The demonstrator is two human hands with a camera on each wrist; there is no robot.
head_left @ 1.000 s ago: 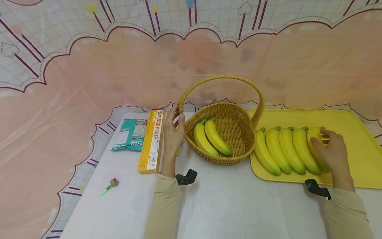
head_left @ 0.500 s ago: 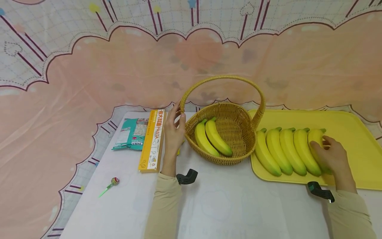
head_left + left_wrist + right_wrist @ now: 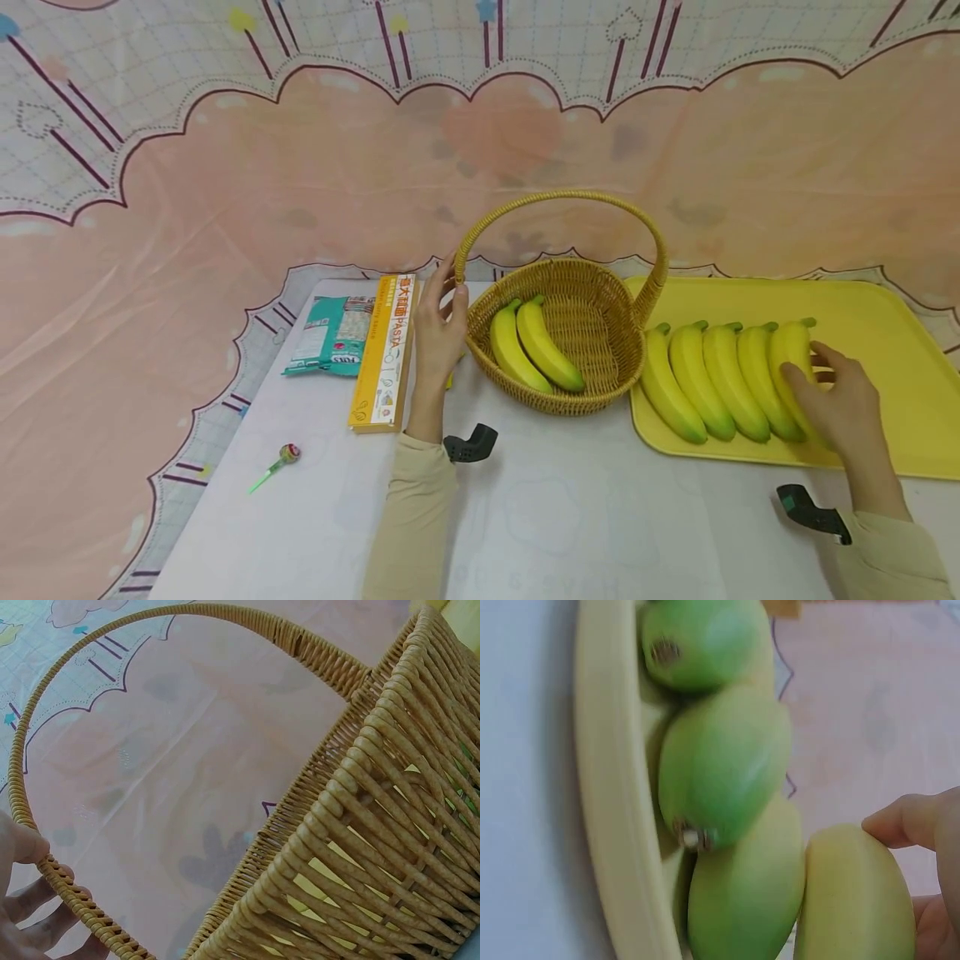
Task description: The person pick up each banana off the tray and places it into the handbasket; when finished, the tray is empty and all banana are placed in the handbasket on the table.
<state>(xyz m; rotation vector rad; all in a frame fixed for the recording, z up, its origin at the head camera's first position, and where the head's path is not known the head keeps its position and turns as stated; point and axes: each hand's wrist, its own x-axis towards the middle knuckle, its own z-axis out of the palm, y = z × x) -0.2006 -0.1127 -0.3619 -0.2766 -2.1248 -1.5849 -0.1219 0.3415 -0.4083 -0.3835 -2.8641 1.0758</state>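
Observation:
A wicker basket (image 3: 557,402) with a tall handle (image 3: 45,862) stands mid-table and holds two yellow bananas (image 3: 534,346). My left hand (image 3: 447,293) grips the handle at its left base, fingers (image 3: 28,844) curled round the weave. To the right, a yellow tray (image 3: 892,333) carries several bananas in a row. My right hand (image 3: 817,375) holds the rightmost banana (image 3: 789,354), thumb and fingers wrapped over its lower half. The right wrist view shows that banana (image 3: 855,900) beside the others' green ends (image 3: 720,761), with a fingertip (image 3: 904,821) on it.
A yellow pasta box (image 3: 382,350) and a teal packet (image 3: 330,333) lie left of the basket. A lollipop (image 3: 281,458) lies near the table's left edge. A pink patterned cloth hangs behind the table.
My right hand has slid toward the near end of the rightmost banana, uncovering more of its far end. My left hand stays on the handle.

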